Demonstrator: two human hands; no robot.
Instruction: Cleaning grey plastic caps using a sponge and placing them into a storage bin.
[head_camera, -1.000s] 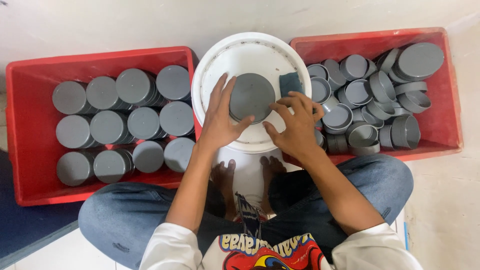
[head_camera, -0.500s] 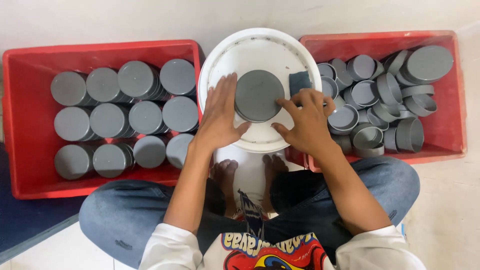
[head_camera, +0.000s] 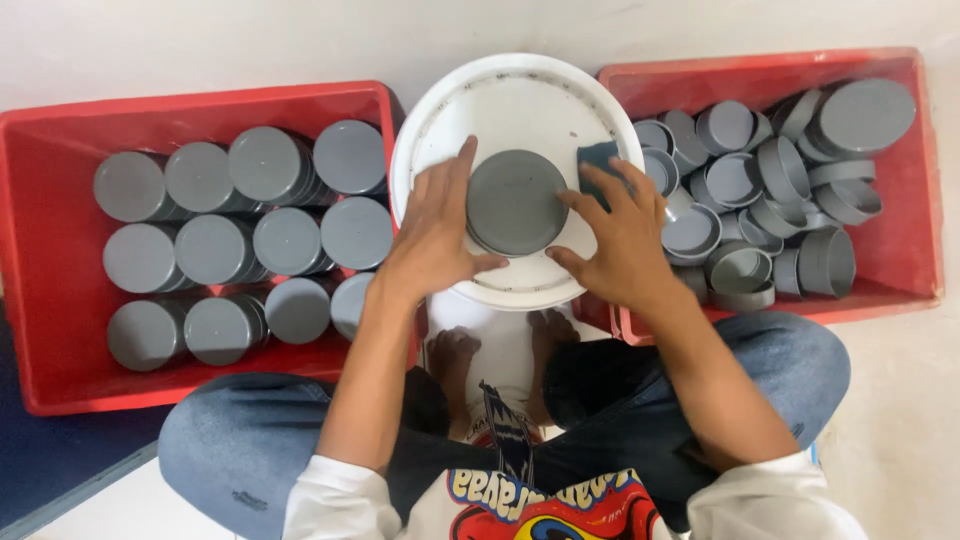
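Hands meet around a grey round cap (head_camera: 516, 201) that lies flat on top of an upturned white bucket (head_camera: 440, 110) at the upper middle of the frame. The left hand (head_camera: 432, 232) lies open against the cap's left edge, fingers spread along its rim and thumb curled under toward the near side; its grip is wide and loose, pressing rather than clasping. The right hand (head_camera: 622, 240) cups the cap's right edge the same way, thumb at the near rim, while its fingers also pin a small dark blue pad (head_camera: 598, 160) just beside the cap. Neither hand lifts the cap; it rests between them.

Since the cap is only steadied from the sides on a smooth, domed surface, it could slide off the far edge if one hand pushes harder than the other. The blue pad could also slip out from under the fingertips.

At the left of the frame a red crate (head_camera: 60, 395) holds grey caps in tidy stacks (head_camera: 250, 240), flat faces up, in three rows. At the right a second red crate (head_camera: 900, 290) holds a loose heap of grey caps (head_camera: 760, 190), many tilted or hollow side up. No labels or signs show on the crates or the bucket. The person sits cross-legged on the floor in blue jeans (head_camera: 230, 450), bare feet beneath the bucket.
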